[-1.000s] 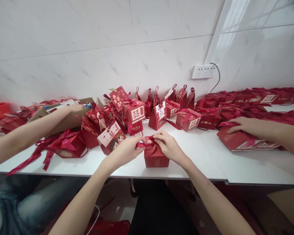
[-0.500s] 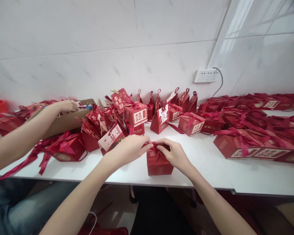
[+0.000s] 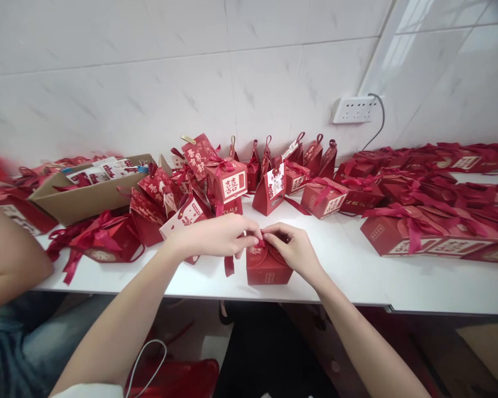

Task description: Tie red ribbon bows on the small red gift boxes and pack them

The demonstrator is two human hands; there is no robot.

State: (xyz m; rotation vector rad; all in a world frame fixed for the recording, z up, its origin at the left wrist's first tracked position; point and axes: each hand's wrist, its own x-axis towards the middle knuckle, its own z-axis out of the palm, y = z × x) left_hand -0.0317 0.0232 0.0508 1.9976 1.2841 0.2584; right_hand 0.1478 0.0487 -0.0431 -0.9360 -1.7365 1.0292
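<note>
The small red gift box [image 3: 269, 266] stands upright near the front edge of the white desk [image 3: 357, 273], dead centre, and both hands meet right over its folded top. The left hand [image 3: 213, 236] reaches in from the left, its grip pinched together on the red ribbon [image 3: 258, 242] at the crown of the box. The right hand [image 3: 296, 250] comes from the other side, its grip likewise closed on that ribbon, the fingertips of the two hands almost touching. The ribbon runs left to right between them, and neither hand is nearer. A loose ribbon tail [image 3: 229, 265] hangs down beside the box's left face. Just behind the left hand sits a heap of tied favour boxes [image 3: 228, 185]. Well to the right lie flat-packed boxes [image 3: 419, 237]. Off to the left are a brown carton [image 3: 87, 193] and a co-worker's arm [image 3: 8, 260].
</note>
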